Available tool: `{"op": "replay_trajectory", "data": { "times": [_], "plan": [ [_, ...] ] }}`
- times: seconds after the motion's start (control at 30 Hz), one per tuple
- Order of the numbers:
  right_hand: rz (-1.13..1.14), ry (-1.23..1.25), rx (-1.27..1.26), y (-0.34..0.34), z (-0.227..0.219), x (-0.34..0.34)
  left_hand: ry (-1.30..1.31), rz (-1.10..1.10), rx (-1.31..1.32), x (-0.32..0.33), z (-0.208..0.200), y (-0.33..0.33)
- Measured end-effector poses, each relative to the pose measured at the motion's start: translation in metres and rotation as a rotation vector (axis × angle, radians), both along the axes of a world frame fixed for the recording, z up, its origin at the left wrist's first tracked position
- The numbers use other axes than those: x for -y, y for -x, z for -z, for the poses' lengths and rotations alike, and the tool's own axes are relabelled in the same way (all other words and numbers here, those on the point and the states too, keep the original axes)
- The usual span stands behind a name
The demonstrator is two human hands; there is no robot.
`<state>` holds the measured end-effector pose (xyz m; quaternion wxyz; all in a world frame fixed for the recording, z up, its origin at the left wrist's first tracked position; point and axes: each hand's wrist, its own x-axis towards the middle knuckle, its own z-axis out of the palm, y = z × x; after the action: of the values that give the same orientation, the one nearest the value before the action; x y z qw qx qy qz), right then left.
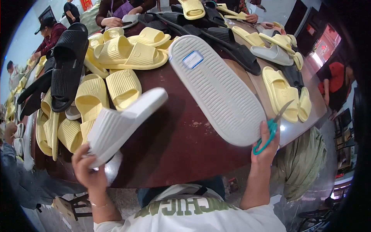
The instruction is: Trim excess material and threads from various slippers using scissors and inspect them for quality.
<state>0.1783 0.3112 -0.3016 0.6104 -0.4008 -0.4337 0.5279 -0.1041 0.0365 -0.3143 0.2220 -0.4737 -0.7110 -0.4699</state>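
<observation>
My left hand [91,170] grips a white slide slipper [129,114] by its strap end, tilted up with the other end pointing right. A second white slipper [220,96] is in my right hand [266,149], its ribbed sole turned toward me. On that sole is a small blue-edged label [192,60]. The same hand also holds small scissors [271,129] with teal handles, the blade pointing up and right. Both slippers are over the dark red table [170,154].
Yellow slippers [91,98] and black slippers [69,65] lie heaped at the left. More black slippers [232,48] and yellow slippers [280,92] spread across the back and right. Several people work around the table. A greenish sack [303,162] stands beside its right edge.
</observation>
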Motion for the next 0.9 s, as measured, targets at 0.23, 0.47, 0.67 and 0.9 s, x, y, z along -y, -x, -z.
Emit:
{"op": "replay_trajectory", "data": {
  "times": [0.23,0.47,0.67,0.9],
  "plan": [
    [-0.271,0.095,-0.015,0.003,0.03,0.027,0.193,0.077,-0.034,-0.062,-0.012,-0.05],
    [-0.425,0.03,0.205,0.008,0.039,0.054,0.213,-0.057,-0.359,-0.067,-0.037,-0.032],
    [-0.484,-0.002,0.281,0.008,0.041,0.053,0.476,0.125,-0.348,-0.067,-0.031,-0.023],
    [-0.552,0.026,0.303,0.004,0.04,0.054,0.636,0.174,-0.562,-0.064,-0.033,-0.015]
  ]
}}
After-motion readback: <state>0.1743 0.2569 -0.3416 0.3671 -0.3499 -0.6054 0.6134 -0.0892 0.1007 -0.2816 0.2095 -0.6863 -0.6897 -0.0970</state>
